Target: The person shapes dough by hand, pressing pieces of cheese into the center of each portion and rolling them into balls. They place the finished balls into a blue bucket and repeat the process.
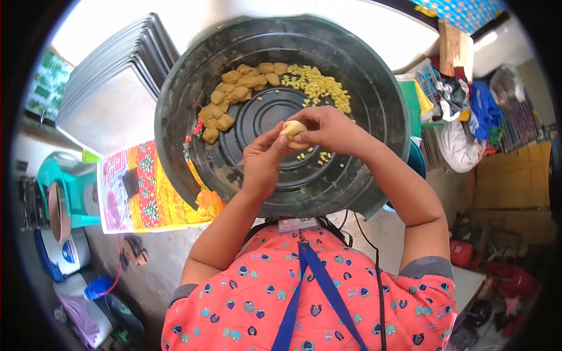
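Between both hands is a piece of pale dough (pixel 292 129), held over the middle of a wide dark basin (pixel 275 206). My left hand (pixel 263 157) pinches it from the left with thumb and fingers. From the right, my right hand (pixel 331 133) grips its folded edge. Inside the basin, brownish dough lumps (pixel 237 88) lie in a curve along the left and far side. A heap of small yellow cubes (pixel 316 85) sits at the far right of them. Several loose cubes (pixel 324 157) lie just below my right hand.
A stack of metal trays (pixel 117 88) leans at the left of the basin. Below it hangs a colourful printed sheet (pixel 155 190). A green plastic chair (pixel 67 187) stands further left. Bags and cloths (pixel 462 117) are piled on the right. A black cable (pixel 374 257) runs down my front.
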The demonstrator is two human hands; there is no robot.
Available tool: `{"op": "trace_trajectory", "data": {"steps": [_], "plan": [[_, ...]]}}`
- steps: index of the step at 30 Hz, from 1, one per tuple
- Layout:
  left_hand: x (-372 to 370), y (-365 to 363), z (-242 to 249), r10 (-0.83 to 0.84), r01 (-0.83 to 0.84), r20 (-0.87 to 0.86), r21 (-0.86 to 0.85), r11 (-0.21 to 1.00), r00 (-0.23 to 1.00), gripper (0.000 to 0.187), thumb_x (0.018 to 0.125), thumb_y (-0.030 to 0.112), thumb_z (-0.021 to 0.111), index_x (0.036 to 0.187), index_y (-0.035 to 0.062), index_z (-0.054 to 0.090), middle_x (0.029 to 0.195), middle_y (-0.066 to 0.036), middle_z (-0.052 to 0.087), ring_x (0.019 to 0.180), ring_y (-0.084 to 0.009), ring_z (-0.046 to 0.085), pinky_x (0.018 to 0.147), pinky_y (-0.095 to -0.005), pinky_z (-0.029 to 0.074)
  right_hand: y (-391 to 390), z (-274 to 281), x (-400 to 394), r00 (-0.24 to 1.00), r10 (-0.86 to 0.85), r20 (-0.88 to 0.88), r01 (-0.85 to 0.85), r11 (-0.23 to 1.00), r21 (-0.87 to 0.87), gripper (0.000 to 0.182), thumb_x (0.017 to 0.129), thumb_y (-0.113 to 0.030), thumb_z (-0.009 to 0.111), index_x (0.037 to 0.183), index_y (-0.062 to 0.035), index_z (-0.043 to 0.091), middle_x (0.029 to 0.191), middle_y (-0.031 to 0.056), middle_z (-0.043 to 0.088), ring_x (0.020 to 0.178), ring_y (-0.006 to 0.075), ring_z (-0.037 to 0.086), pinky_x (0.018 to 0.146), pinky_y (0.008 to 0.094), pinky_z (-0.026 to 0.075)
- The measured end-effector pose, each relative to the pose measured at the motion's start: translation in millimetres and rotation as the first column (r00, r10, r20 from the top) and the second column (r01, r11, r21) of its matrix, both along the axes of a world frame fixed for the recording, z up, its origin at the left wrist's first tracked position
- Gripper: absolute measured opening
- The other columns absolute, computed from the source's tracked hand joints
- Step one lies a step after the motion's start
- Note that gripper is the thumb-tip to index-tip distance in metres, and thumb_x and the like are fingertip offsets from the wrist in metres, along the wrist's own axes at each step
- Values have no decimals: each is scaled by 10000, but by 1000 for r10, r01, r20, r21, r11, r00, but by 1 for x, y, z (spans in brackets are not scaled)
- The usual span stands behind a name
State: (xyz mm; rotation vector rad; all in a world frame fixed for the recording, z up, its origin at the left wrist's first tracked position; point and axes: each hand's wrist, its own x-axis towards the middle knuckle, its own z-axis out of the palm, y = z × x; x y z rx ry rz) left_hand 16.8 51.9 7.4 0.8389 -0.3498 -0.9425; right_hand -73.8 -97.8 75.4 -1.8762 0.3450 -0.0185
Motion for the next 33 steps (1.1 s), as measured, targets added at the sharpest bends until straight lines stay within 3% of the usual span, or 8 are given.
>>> {"op": "trace_trajectory", "data": {"steps": [1,4,8,13,20,24,26,33], "plan": [[-1,0,-3,-7,7,30,6,1000,1000,268,872,22,575,1137,-16,588,1051,-87,608,956,-160,585,831,-284,487,4,6,-7,1000,-4,-18,2,997,-82,339,811,-167,678,1108,-27,592,942,85,648,841,125,612,687,241,522],[-6,-5,-10,-36,39,153,-20,999,988,221,861,23,596,1077,-18,619,1055,-73,595,964,-136,575,825,-258,481,16,13,-23,985,-149,-91,169,946,276,336,820,-186,674,1106,-32,588,923,74,637,831,126,607,674,240,524],[-22,-6,1,-61,93,345,-78,993,937,188,867,19,585,1046,-18,630,1158,-84,541,991,-120,560,841,-251,474,16,11,-51,947,-311,-86,322,906,275,272,821,-178,671,1047,-37,617,902,64,633,806,120,607,651,252,534],[-27,2,9,-320,315,559,109,943,765,177,873,33,564,1029,5,644,1264,-103,464,1027,-137,544,861,-262,455,-20,44,-116,734,-659,164,565,727,390,290,865,-127,595,1134,-28,555,1052,95,606,897,170,620,745,316,557],[-2,32,-33,-404,220,699,342,914,590,177,877,89,558,1011,9,641,1088,-82,587,960,-145,570,807,-248,447,-91,19,-264,230,-919,321,973,228,-44,370,810,34,531,1178,3,516,1049,84,588,882,159,603,777,265,499],[3,55,-40,-471,143,670,484,863,573,170,872,84,559,1003,5,634,1037,-72,610,908,-146,582,777,-242,447,-100,-42,-303,336,-941,39,937,330,-111,408,765,-7,556,1172,25,548,1044,103,622,888,167,600,776,252,464],[0,61,-38,-502,109,682,533,839,532,165,860,55,543,991,4,631,1023,-86,614,895,-158,588,771,-251,450,-108,-72,-317,298,-948,114,890,232,-393,377,778,-12,560,1152,33,557,1041,119,627,921,181,608,805,260,465],[0,67,-52,-451,1,833,476,879,320,207,779,-46,476,922,0,618,1005,-136,624,883,-221,607,735,-280,448,-122,-98,-340,151,-985,-80,984,158,-87,238,828,-65,559,1031,54,597,866,131,668,678,192,641,692,268,500]]}}
